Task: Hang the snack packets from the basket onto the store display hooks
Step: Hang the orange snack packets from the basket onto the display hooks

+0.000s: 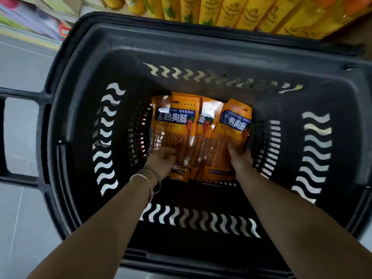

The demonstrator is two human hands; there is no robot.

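Mid-frame in the black basket, left hand curls onto the orange snack packets; right hand grips the rightmost packet

Left hand: palm down, fingers curled onto the near end of the snack packets; left forearm bare, stretched forward, two thin bangles at the wrist. Right hand: level with the left and apart from it, thumb laid on top of the packets, fingers tucked round their outer edge; right forearm bare, extended likewise.
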